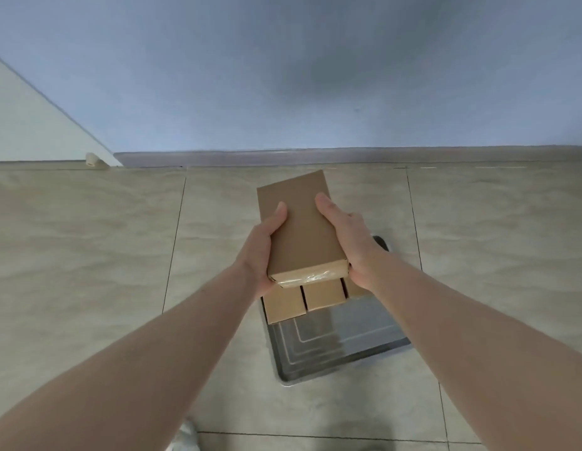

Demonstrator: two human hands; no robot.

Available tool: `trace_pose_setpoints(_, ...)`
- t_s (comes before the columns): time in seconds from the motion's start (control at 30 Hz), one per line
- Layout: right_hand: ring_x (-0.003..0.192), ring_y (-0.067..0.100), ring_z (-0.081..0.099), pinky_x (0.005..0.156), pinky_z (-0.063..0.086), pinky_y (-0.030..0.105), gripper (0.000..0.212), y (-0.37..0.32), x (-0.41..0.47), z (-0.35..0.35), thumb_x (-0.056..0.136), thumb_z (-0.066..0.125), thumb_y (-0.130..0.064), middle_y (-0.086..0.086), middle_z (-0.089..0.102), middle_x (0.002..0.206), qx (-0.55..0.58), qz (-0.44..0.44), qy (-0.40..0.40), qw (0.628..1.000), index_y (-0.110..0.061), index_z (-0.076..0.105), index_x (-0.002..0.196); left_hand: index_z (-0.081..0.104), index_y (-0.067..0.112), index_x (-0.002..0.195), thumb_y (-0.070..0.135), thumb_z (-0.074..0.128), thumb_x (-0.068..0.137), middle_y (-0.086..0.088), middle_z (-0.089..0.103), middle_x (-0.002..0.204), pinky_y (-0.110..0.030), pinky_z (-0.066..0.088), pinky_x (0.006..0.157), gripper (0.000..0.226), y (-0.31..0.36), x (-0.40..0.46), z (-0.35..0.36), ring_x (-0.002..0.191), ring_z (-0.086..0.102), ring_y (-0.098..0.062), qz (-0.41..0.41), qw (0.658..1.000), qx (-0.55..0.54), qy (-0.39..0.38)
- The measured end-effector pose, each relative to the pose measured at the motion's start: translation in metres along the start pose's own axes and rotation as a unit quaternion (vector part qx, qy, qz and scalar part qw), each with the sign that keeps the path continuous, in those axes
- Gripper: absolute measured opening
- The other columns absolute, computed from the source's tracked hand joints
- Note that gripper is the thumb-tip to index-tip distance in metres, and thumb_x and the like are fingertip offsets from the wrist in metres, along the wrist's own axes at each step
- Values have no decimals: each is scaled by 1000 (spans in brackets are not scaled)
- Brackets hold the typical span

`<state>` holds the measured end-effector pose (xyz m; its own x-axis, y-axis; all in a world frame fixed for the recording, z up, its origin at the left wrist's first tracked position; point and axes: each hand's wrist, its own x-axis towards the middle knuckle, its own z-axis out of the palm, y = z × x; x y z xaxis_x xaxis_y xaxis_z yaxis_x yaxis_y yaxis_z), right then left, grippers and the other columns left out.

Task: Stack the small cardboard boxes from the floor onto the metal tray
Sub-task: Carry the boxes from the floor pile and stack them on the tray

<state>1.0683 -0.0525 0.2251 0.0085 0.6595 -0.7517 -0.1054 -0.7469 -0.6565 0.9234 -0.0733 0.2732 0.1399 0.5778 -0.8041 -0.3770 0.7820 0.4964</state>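
A long brown cardboard box with clear tape on its near end is held between both hands, above the metal tray on the tiled floor. My left hand grips its left side, thumb on top. My right hand grips its right side, thumb on top. Under the held box, small cardboard boxes lie side by side on the far part of the tray: one at the left, one in the middle, and a sliver of a third by my right wrist. Their far ends are hidden.
The near half of the tray shows bare ribbed metal. A blue-grey wall with a skirting board runs across just beyond the tray. A white door and a doorstop stand at the far left. A white shoe tip shows at the bottom.
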Motion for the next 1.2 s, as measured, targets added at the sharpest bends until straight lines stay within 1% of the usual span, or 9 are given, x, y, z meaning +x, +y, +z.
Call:
trace_pose_setpoints(0.2,105,30,71,95,55,50,126,56,27,-7,31,80,-89,6,70,120,-9,9,-33,999,-22,53,134,70,15,108,50,62,94,-7,78,89,-31,60,60,39,-53,25,-23,75,76,-23,26,999,17,32)
trace_pose_setpoints(0.33,101,29,73,94,56,49,99,86,44,0,45,76,-81,5,76,110,-17,-12,-48,999,-22,64,123,70,17,108,51,64,92,-5,79,91,-33,59,67,38,-78,52,-48,80,77,-23,49,997,44,40)
trace_pose_setpoints(0.47,104,29,71,99,52,50,99,138,78,11,46,74,-82,2,75,112,-32,-5,-58,998,-24,63,126,71,18,112,53,65,91,-5,79,96,-34,59,70,41,-118,87,-86,85,77,-24,63,995,44,59)
trace_pose_setpoints(0.6,104,27,71,99,53,47,69,178,108,16,76,65,-73,3,75,112,-45,-20,-64,997,-23,66,123,70,17,117,54,65,91,-6,78,100,-34,59,74,45,-145,119,-113,89,76,-24,73,993,66,66)
trace_pose_setpoints(0.77,106,28,69,100,52,47,85,205,138,27,65,63,-79,3,71,117,-64,-37,-55,996,-24,62,130,72,17,111,54,65,91,-5,78,97,-32,59,70,43,-161,151,-136,85,76,-22,98,989,87,70)
trace_pose_setpoints(0.9,112,28,65,106,49,48,71,220,147,26,85,56,-73,6,68,122,-91,-57,-61,992,-23,59,135,72,19,105,55,64,92,-3,79,90,-31,58,72,39,-177,167,-147,80,76,-20,110,986,102,74)
trace_pose_setpoints(1.0,117,27,63,110,45,47,64,226,145,23,93,48,-69,6,67,127,-121,-65,-75,988,-22,59,136,72,19,108,56,65,90,-3,79,98,-34,58,84,42,-190,174,-155,90,76,-21,118,985,102,80)
trace_pose_setpoints(1.07,119,27,62,111,44,45,62,229,145,20,98,44,-65,7,65,130,-141,-71,-75,985,-20,57,138,72,18,113,58,66,89,-4,78,103,-37,57,91,47,-197,178,-157,96,75,-23,115,984,106,80)
trace_pose_setpoints(1.2,121,28,60,109,45,44,66,236,147,22,98,43,-66,8,62,135,-153,-71,-67,983,-18,52,143,71,17,115,58,66,89,-5,77,105,-37,58,89,49,-203,180,-159,96,75,-23,110,985,104,80)
